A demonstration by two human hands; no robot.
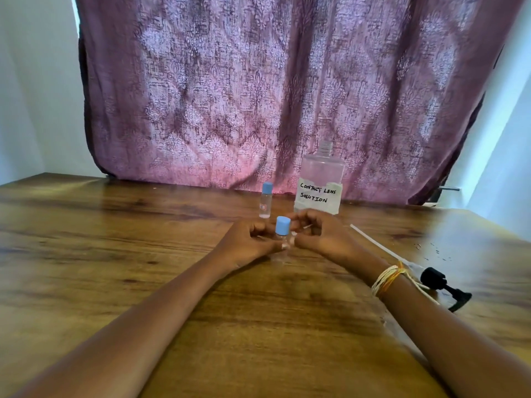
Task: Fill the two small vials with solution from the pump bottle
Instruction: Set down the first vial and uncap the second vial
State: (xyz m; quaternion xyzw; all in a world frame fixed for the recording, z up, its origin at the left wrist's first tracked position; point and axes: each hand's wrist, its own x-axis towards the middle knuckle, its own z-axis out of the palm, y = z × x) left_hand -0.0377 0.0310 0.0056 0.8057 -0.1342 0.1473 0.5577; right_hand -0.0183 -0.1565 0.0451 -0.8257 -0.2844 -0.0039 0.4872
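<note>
A: What is seen behind and beneath the work?

B: A patterned mauve curtain (273, 90) is hung across the back, with pale wall at both edges, and a wood-grain counter (115, 254) is spread below it.

A: How is the left arm placed?

B: The left forearm is stretched diagonally up from the lower left corner over the counter. The left hand (250, 242) is turned inward, its fingers curled round the clear body of the near vial (282, 234), which is held upright just above or on the counter; which of the two cannot be told.

A: And that vial's top?

B: A blue cap (283, 225) is seated on it. It is met from the other side by the right hand (319, 237), whose fingers are bent toward the cap and the vial's neck; whether they grip the cap or only touch it cannot be told.

A: What is found behind the hands?

B: A second capped vial (265, 201) is stood upright just behind the left hand. Just to its right the large clear bottle (320, 182), labelled "CONTACT LENS SOLUTION", is stood with its neck open.

A: And the right arm?

B: It is extended from the lower right corner, with cream and orange threads (386, 280) wound at the wrist. Beyond it the black pump head (442, 285), with its long white tube (376, 242), is laid flat on the counter, well apart from the bottle.
</note>
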